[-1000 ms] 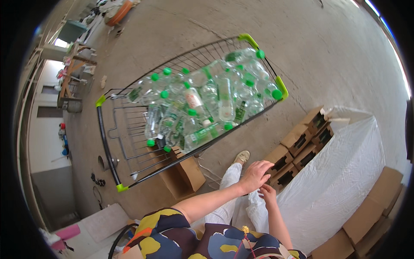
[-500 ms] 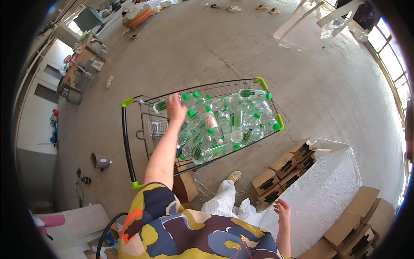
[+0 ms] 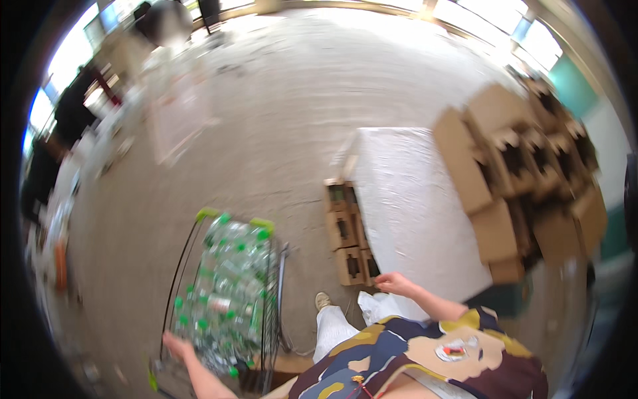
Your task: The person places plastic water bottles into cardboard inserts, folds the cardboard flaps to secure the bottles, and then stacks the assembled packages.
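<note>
My left hand [image 3: 176, 346] is at the near left part of a wire shopping cart [image 3: 269, 326], beside the bottles. Motion smears its fingers, and I cannot make out anything held in it. Clear plastic bottles [image 3: 229, 282] with green caps fill the cart; some carry green labels, and one has a pale label. My right hand [image 3: 397, 284] hovers by the edge of a long table under a shiny white cover [image 3: 415, 206]. Its fingers are loosely bent, and no object shows in them.
Brown cardboard boxes [image 3: 342, 229] with cut-out openings are stacked along the table's left side. More boxes [image 3: 512, 159] are piled at its right. A white plastic bag [image 3: 377, 307] lies near my leg. A pinkish translucent sheet [image 3: 178, 120] stands far left.
The view has swung right, so the cart now sits lower left and the covered table is ahead. My left hand has left the far bottles for the cart's near left; my right is beside the table.
</note>
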A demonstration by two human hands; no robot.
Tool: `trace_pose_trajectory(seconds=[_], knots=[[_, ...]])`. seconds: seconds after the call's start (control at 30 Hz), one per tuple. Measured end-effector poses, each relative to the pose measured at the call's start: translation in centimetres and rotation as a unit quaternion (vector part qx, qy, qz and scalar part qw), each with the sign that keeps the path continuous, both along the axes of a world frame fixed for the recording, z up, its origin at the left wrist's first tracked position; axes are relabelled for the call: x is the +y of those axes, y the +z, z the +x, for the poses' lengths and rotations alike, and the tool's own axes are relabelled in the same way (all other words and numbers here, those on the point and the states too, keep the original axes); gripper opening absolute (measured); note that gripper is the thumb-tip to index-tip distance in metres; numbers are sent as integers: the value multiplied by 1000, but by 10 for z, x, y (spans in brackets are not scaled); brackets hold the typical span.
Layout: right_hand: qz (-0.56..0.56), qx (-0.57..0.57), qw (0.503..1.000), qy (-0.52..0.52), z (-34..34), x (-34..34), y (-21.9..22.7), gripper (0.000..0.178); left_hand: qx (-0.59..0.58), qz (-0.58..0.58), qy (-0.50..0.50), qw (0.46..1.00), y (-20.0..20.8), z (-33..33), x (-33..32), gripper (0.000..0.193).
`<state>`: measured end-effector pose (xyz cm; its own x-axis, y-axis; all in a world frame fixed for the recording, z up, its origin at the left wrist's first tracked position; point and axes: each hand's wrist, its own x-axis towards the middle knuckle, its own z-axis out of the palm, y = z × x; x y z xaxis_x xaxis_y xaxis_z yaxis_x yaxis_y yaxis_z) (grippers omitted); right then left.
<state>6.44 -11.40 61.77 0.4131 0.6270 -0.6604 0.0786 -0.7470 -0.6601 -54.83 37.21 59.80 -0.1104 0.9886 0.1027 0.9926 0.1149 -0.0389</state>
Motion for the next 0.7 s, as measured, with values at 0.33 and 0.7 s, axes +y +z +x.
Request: trace_pose_trajectory(seconds=[0.33,0.7], knots=[[10,-57,998,-39,-20,-36,1,37,135,-104,-96,981,16,35,-1,71],[43,-67,996,-46,33,-90,15,38,-324,99,-364,868,67,160,-20,55]])
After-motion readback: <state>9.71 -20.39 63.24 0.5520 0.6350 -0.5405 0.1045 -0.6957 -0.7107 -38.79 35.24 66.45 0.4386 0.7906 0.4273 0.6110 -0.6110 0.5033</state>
